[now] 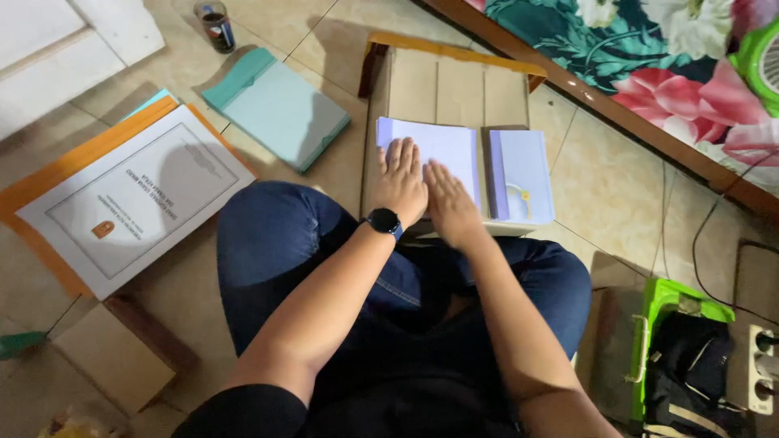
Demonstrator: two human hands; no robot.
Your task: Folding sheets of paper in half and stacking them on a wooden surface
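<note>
Low wooden table [454, 85] on tile floor; bare slats beyond paper stack [442, 146]. Second stack [523, 174] just right. Left hand [400, 182] and right hand [448, 204] lie flat on stack, fingers extended, gripping nothing.

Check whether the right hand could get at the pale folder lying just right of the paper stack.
Probably yes. The right hand rests flat on the paper stack, and the folder lies beside it on the same low table, with nothing between them.
</note>
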